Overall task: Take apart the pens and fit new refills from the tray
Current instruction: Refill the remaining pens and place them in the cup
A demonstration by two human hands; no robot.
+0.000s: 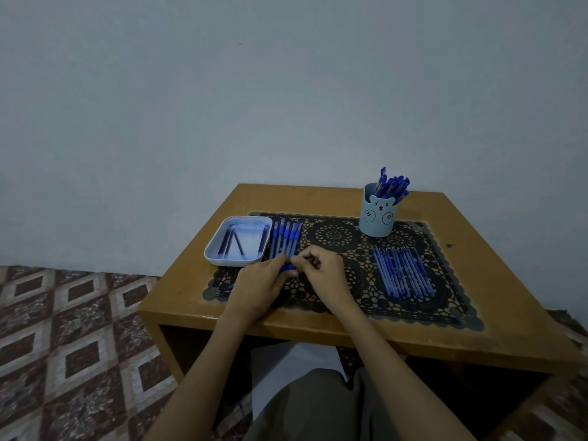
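- Low wooden counter (318, 198), top worn and glossy at the near edge.
- Dark lace mat (334, 233) spread over most of the top.
- White tray (232, 263) at the mat's left end, overlapping bare wood.

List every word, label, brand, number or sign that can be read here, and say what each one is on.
No readable text anywhere in the head view.
Pen cup: a drawn bear face only, no words.
Row of pens, refills on the mat, and the pen gripped between left hand and right hand: any print is too small and blurred to read.
Tray: no marking visible.
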